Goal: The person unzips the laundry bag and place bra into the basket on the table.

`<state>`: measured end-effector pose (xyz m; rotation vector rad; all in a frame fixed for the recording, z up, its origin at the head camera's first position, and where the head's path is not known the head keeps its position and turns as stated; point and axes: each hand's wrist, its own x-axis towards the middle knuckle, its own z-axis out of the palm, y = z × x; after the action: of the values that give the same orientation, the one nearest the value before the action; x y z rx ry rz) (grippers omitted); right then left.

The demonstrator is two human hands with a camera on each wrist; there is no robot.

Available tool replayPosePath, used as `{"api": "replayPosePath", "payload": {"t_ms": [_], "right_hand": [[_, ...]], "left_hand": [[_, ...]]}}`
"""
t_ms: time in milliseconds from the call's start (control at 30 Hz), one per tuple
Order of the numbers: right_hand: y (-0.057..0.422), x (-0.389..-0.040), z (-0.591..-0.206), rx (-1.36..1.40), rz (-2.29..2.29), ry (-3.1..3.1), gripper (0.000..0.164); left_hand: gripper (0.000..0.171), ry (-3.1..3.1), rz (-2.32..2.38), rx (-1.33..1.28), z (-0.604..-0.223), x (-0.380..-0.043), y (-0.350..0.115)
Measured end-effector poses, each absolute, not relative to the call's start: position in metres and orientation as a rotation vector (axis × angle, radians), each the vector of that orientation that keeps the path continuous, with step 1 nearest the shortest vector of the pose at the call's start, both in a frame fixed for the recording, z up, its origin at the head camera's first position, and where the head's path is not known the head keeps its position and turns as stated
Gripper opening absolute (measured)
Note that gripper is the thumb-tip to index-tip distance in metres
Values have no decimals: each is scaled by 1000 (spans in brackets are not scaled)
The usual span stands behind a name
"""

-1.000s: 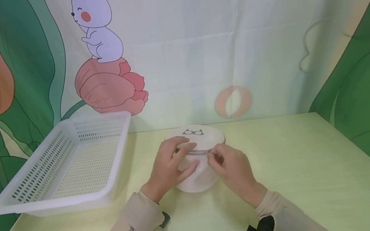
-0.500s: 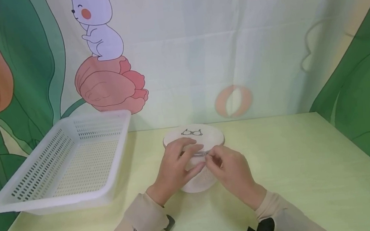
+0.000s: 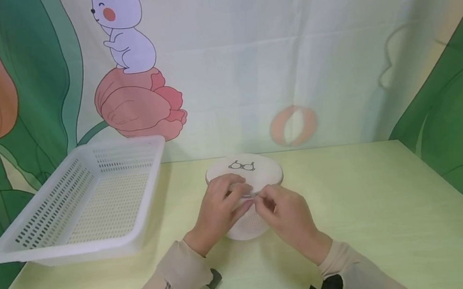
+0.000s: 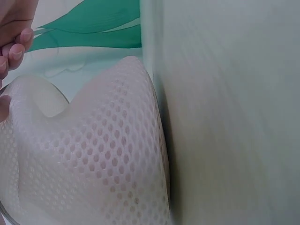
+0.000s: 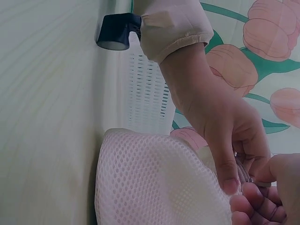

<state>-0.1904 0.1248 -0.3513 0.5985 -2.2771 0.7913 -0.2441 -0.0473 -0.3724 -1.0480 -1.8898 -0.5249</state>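
The mesh bag point(image 3: 246, 229) stands upright on the worktop point(image 3: 371, 224), right of the white basket point(image 3: 69, 251); the left hand point(image 3: 217, 209) pinches its zipped rim point(image 5: 243, 171), presumably to keep it taut, while the right hand point(image 3: 291, 209) pinches what seems the zip pull point(image 5: 262, 184), likely easier to slide against that hold

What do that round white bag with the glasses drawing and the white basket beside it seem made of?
Round bag: probably a synthetic mesh fabric, soft and mostly matte; its wall is full of small holes and dips in a curve. The exact fibre can't be told.

Basket: likely moulded plastic, smooth, judging by its rounded rim and regular rows of slots.
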Motion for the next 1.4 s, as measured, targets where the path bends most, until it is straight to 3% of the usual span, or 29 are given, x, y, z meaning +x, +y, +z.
{"api": "replayPosePath", "payload": {"t_ms": [500, 1400], "right_hand": [[123, -193, -359, 627, 745, -2209, 11], [124, -194, -357, 569, 771, -2232, 10]], "left_hand": [[17, -1831, -493, -1055, -377, -251, -52], [17, -1830, -521, -1064, -378, -255, -58]]}}
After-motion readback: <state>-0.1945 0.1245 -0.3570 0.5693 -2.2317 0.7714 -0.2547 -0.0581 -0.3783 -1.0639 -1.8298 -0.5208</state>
